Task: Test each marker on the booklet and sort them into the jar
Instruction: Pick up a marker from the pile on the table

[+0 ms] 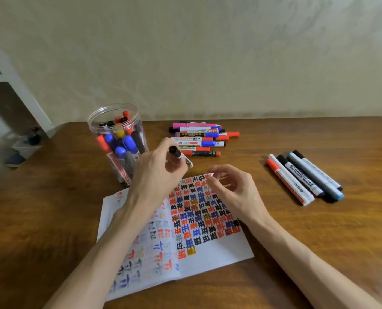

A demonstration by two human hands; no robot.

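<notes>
An open booklet [219,248] full of red, blue and black test marks lies on the wooden table in front of me. My left hand [156,172] grips a capped black-and-white marker [181,155] above the booklet's top edge, right of the clear plastic jar [118,139]. The jar stands upright and holds several red, blue and black markers. My right hand [232,188] hovers over the booklet's upper right corner with fingers loosely curled and nothing in it.
A pile of several mixed markers [201,137] lies behind the booklet near the wall. A second group of several markers [305,177] lies on the table [319,237] to the right. A white shelf unit [5,81] stands at the far left.
</notes>
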